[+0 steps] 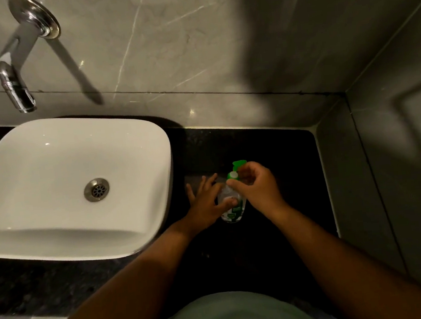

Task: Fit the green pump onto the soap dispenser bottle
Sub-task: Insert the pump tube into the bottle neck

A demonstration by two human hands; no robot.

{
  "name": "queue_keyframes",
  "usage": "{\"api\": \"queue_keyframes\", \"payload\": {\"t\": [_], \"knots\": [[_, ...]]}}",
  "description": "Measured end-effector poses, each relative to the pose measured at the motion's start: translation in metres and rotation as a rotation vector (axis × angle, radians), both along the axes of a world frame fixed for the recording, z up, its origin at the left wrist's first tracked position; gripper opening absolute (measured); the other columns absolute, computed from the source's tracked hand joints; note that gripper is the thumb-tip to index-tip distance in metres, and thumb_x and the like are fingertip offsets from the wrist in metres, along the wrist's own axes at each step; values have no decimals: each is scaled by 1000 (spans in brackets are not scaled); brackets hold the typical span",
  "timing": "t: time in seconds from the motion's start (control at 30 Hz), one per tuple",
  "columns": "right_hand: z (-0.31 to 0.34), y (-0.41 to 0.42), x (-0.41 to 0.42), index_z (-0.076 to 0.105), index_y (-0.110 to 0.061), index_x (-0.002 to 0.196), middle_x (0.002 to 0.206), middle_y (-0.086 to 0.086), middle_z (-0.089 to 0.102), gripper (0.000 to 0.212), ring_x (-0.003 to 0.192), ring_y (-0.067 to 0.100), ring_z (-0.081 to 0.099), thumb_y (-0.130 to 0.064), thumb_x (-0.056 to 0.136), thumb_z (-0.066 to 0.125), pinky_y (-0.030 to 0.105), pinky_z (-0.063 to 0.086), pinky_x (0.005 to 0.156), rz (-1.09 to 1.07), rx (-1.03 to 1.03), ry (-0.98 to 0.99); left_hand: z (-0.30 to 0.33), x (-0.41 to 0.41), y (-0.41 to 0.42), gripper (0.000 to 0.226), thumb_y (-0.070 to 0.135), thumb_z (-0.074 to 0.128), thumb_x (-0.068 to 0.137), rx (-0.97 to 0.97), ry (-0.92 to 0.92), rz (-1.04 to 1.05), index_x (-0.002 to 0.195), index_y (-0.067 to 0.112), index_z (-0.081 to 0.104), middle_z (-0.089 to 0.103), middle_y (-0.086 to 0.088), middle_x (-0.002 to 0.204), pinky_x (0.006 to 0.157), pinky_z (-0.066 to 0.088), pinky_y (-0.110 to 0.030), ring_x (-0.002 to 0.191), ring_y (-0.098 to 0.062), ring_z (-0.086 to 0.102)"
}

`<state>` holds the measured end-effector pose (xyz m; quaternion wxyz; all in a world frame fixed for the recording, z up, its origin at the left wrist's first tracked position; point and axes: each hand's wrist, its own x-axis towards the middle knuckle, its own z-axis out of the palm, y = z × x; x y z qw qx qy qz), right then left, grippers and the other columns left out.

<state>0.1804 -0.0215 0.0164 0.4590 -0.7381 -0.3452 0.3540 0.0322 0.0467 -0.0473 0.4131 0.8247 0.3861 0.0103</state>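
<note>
A clear soap dispenser bottle (232,208) with a green label stands on the black countertop (275,230), to the right of the sink. The green pump (235,171) sits at the bottle's neck, its nozzle pointing away from me. My right hand (254,187) is closed around the pump's collar from the right. My left hand (207,200) lies against the bottle's left side, thumb on the front of the bottle and fingers spread behind it. Whether the pump is seated fully is hidden by my fingers.
A white basin (73,183) with a metal drain (96,190) sits to the left. A chrome wall tap (17,82) hangs above it. Grey marble walls (220,55) close in behind and on the right, forming a corner.
</note>
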Motion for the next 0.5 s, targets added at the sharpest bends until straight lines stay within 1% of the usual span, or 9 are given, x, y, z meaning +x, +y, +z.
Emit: {"api": "queue_keyframes", "payload": {"t": [0.03, 0.1, 0.17, 0.2, 0.23, 0.3, 0.33, 0.43, 0.5], "knots": [[0, 1, 1, 57, -32, 96, 88, -11, 62, 39, 82, 3, 62, -26, 70, 84, 7, 47, 61, -17, -15, -11, -1, -1, 0, 81, 81, 39, 76, 6, -12, -6, 143, 36, 35, 8, 4, 160, 101, -30, -51, 144, -14, -10], [0, 3, 2, 53, -32, 106, 94, -13, 60, 50, 86, 1, 59, -31, 68, 85, 7, 47, 63, -11, -22, 30, -5, -2, 0, 84, 86, 35, 73, 18, -26, -8, 143, 41, 30, 9, 5, 160, 101, -31, -50, 144, -13, -10], [-1, 3, 2, 49, -31, 124, 107, -19, 58, 59, 98, -2, 58, -27, 74, 81, 7, 50, 72, 27, -1, 162, -9, -2, 1, 85, 88, 33, 73, 28, -19, -1, 143, 39, 32, 9, 6, 160, 99, -33, -47, 143, -11, -10], [-3, 2, 3, 45, -29, 132, 113, -18, 59, 64, 103, 0, 60, -22, 78, 78, 11, 52, 78, 34, 2, 233, -10, -2, 1, 86, 88, 33, 73, 31, -9, -5, 142, 37, 34, 8, 7, 160, 98, -34, -45, 143, -10, -10], [-4, 2, 3, 43, -28, 136, 117, -12, 62, 65, 105, 4, 62, -16, 81, 75, 17, 55, 80, 29, 8, 286, -11, -2, 2, 87, 88, 33, 73, 35, -1, -12, 142, 35, 35, 7, 8, 160, 97, -35, -44, 143, -9, -10], [-6, 2, 2, 46, -27, 132, 115, -1, 68, 61, 104, 9, 66, -11, 81, 74, 21, 57, 78, 0, 23, 286, -11, -1, 1, 87, 88, 34, 73, 44, -1, -21, 142, 36, 36, 7, 9, 160, 94, -37, -40, 142, -8, -10], [-5, 3, 1, 48, -26, 129, 111, -1, 68, 60, 101, 10, 67, -12, 78, 77, 20, 56, 77, -20, 19, 240, -11, -1, 1, 85, 88, 34, 73, 40, -10, -21, 142, 39, 34, 7, 9, 160, 93, -37, -39, 142, -8, -10], [0, 6, -3, 51, -28, 126, 103, -17, 58, 65, 94, 3, 60, -24, 70, 84, 11, 51, 69, -50, -8, 122, -10, -2, -1, 80, 87, 36, 74, 14, -42, -20, 143, 46, 26, 8, 8, 160, 96, -35, -42, 140, -4, -11], [0, 5, -3, 49, -26, 130, 103, -18, 56, 69, 94, 1, 58, -25, 70, 85, 11, 51, 69, -37, -12, 146, -10, -2, -1, 82, 87, 36, 74, 20, -42, -4, 143, 45, 26, 10, 8, 160, 98, -34, -45, 140, -4, -10]]}}
